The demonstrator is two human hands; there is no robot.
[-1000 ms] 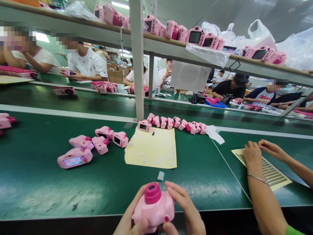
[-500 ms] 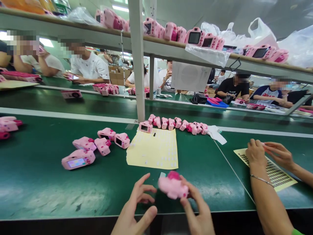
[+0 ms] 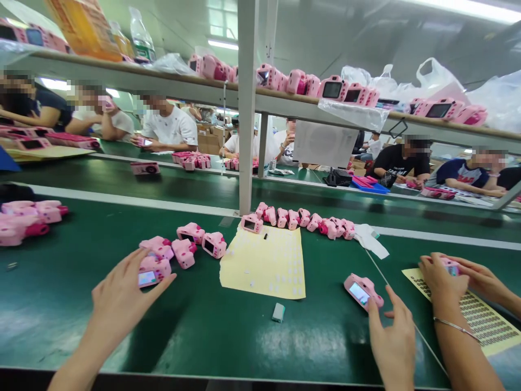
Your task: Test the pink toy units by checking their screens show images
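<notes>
My left hand (image 3: 122, 288) reaches over a pink toy camera (image 3: 157, 267) with a lit screen at the left group. Its fingers lie at the camera's far left side and its thumb is stretched out in front, apart from them. At the right, my right hand (image 3: 393, 336) has thumb and forefinger around the near end of another pink toy camera (image 3: 360, 290), whose screen is lit. A small grey-green block (image 3: 278, 313) lies between my hands, in front of a yellow sticker sheet (image 3: 264, 266).
A row of pink cameras (image 3: 293, 218) stands behind the sheet, beside a metal post (image 3: 246, 119). More cameras (image 3: 24, 220) lie far left. At right, a co-worker's hands (image 3: 448, 277) hold a camera over a label sheet (image 3: 484, 320). A loaded shelf (image 3: 163, 80) crosses above.
My right hand has carried its camera rightward, and the camera's screen now faces me. My left hand has moved left from the middle to the camera group. The view has shifted slightly.
</notes>
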